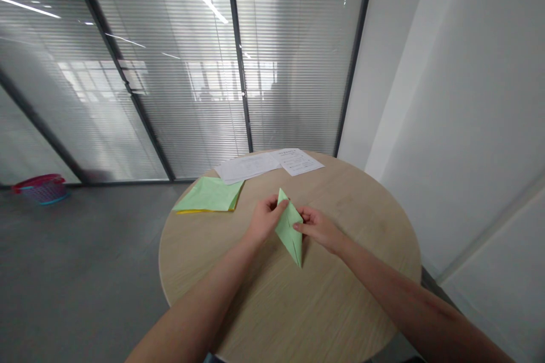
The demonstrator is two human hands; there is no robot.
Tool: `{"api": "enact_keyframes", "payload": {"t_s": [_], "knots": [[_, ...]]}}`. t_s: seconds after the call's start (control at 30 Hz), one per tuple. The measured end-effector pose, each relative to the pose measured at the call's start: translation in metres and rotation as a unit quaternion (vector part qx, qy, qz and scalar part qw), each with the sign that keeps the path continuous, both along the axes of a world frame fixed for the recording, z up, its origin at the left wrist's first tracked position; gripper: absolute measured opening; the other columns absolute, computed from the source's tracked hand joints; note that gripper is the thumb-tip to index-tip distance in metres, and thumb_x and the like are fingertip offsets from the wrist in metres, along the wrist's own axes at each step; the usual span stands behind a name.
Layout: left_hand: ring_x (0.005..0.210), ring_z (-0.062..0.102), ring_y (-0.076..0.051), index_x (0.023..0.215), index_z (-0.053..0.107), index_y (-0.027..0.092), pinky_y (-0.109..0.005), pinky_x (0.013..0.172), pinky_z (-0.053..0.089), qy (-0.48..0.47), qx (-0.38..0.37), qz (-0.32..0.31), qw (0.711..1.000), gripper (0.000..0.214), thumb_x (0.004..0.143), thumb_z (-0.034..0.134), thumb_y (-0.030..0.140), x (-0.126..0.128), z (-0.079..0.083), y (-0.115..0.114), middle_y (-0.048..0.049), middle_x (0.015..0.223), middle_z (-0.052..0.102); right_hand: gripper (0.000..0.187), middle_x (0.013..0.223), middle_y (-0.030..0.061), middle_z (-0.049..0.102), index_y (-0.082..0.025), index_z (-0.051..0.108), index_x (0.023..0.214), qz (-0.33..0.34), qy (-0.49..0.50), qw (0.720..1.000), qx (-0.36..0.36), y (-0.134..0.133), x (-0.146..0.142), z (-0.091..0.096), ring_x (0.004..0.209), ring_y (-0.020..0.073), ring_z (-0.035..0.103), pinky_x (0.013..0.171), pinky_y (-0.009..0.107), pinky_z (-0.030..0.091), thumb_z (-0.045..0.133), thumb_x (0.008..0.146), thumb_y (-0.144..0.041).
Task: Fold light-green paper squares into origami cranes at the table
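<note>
Between my hands is a folded sheet of light green paper (290, 238), shaped like a long kite with a pointed top and bottom and a crease line down its middle. My left hand (267, 216) pinches its upper left edge, the thumb lying on the front face and the fingers behind. On the other side, my right hand (317, 228) grips the right corner between thumb and fingers. The fingers behind the paper are partly hidden. Both hands are just over the round wooden table (272, 312).
At the table's back left lies a stack of green paper (210, 194) with a yellow sheet beneath. Printed white sheets (298, 162) lie along the far edge. A red and blue basket (42, 188) stands on the floor, far left. Glass partitions with blinds (293, 68) rise behind the table.
</note>
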State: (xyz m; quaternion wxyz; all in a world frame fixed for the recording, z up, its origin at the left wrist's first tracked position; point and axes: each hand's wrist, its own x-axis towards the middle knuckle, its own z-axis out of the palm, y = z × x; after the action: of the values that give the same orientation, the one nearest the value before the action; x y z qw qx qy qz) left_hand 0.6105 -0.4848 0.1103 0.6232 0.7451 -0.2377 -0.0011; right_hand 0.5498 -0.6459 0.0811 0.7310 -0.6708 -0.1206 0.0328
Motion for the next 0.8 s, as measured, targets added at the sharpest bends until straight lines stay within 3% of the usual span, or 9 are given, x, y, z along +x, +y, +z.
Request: {"api": "enact_keyframes", "payload": {"t_s": [0.3, 0.53, 0.8], "knots": [[0.053, 0.042, -0.011, 0.081, 0.067, 0.013, -0.022, 0.049, 0.033, 0.054, -0.061, 0.037, 0.996, 0.038, 0.075, 0.059, 0.050, -0.0027, 0.0055, -0.0008, 0.0019, 0.059, 0.052, 0.025, 0.080, 0.0026, 0.064, -0.017, 0.060, 0.088, 0.009, 0.005, 0.999, -0.051, -0.0037, 0.0003, -0.0014, 0.068, 0.0147, 0.058, 0.060, 0.026, 0.043, 0.070, 0.072, -0.034], [0.053, 0.042, -0.011, 0.082, 0.068, 0.014, -0.022, 0.048, 0.031, 0.058, -0.059, 0.046, 0.996, 0.039, 0.076, 0.056, 0.050, -0.0047, 0.0082, -0.0009, 0.0013, 0.060, 0.052, 0.035, 0.064, 0.0009, 0.058, -0.015, 0.063, 0.078, 0.005, 0.010, 0.996, -0.089, -0.0066, -0.0001, 0.0010, 0.055, 0.0120, 0.053, 0.053, 0.024, 0.043, 0.060, 0.080, -0.050], [0.057, 0.046, -0.012, 0.090, 0.069, 0.013, -0.022, 0.050, 0.034, 0.042, -0.036, 0.025, 0.998, 0.045, 0.079, 0.053, 0.053, -0.0018, 0.0050, 0.0002, -0.0006, 0.064, 0.056, 0.037, 0.058, 0.0006, 0.059, -0.015, 0.063, 0.072, -0.022, 0.023, 0.993, -0.110, -0.0078, 0.0030, -0.0017, 0.049, 0.0118, 0.054, 0.048, 0.024, 0.042, 0.064, 0.076, -0.052]]}}
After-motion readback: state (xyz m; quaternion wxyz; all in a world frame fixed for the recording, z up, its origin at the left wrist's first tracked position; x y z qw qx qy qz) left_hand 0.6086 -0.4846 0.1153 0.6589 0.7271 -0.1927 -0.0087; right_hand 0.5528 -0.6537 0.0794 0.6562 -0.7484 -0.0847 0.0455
